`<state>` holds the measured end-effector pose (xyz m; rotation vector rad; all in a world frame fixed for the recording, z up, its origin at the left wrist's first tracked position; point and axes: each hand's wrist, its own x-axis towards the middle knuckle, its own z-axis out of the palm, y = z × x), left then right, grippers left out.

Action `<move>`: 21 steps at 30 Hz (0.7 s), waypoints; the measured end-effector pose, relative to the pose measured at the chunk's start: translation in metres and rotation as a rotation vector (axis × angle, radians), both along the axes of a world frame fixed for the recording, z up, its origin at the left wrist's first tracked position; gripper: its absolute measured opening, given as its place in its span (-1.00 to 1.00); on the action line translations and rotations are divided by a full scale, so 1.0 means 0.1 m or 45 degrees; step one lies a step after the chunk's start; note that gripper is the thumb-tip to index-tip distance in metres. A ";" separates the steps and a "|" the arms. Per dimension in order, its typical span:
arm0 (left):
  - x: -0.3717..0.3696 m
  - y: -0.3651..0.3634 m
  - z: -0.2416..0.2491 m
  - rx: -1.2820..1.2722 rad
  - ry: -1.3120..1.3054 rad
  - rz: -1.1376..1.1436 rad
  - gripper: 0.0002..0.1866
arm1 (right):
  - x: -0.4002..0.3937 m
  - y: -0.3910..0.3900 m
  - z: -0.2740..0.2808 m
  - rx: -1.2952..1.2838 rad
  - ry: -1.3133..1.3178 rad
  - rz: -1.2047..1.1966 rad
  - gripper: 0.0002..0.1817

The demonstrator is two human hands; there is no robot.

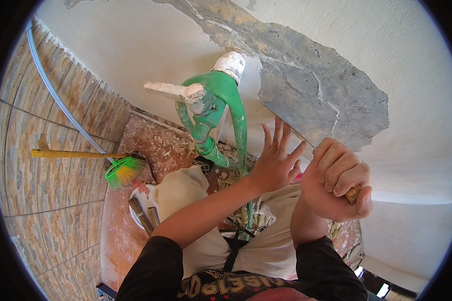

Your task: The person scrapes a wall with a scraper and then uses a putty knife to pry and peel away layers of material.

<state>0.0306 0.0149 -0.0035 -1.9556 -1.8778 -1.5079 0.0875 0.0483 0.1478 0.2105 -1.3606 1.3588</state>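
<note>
My right hand (339, 180) is wrapped round a brown wooden handle (354, 194). A thin metal part stretches from this fist up and left along the lower edge of a grey bare patch (321, 85) on the white wall. Spread fingers of my left hand (278, 158) lie close to that thin part, just below the patch; whether the fingertips touch it is hard to tell. Left of my hands stands a green pipe assembly (218, 100) with a white-coated fitting (229, 66) at the wall.
A green broom (121, 172) with a yellow handle leans at the left. Beside my leg is a white bucket (144, 203) holding wooden-looking pieces. A light blue hose (60, 100) runs down the tiled wall (45, 185). Debris litters the reddish floor (155, 145).
</note>
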 end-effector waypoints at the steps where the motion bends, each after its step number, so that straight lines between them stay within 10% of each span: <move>1: 0.00 0.00 0.00 0.011 -0.002 0.002 -0.48 | 0.00 0.00 0.00 0.001 -0.004 -0.007 -0.56; 21: 0.01 0.01 -0.01 -0.005 -0.016 -0.004 -0.50 | 0.00 -0.01 -0.01 0.000 0.001 -0.006 -0.56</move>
